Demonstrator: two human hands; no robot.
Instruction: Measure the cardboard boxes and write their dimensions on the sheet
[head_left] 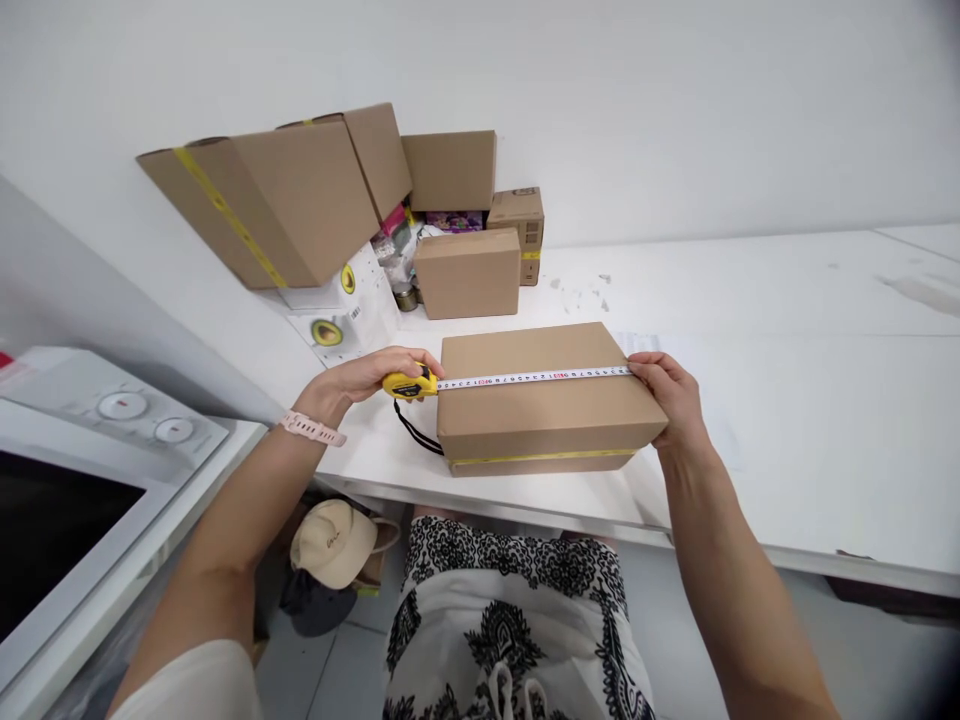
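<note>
A closed cardboard box (540, 350) with a yellow strip along its front lies on the white table in front of me. My left hand (386, 372) grips a yellow tape measure (410, 382) at the box's left edge, its black strap hanging down. Across the top of the box runs the white measuring blade (525, 379), pulled straight from left to right. At the right edge, my right hand (670, 392) pinches the blade's end between thumb and finger, with its other fingers against the box's side, partly hidden.
Behind stand a smaller cardboard box (467, 275), a tall carton (517, 220) and a large box (285, 200) on white avocado-print packaging (341, 310). A microwave (82, 470) is at the left. Below the table edge (510, 510) a beige cap (334, 543) lies over a bag.
</note>
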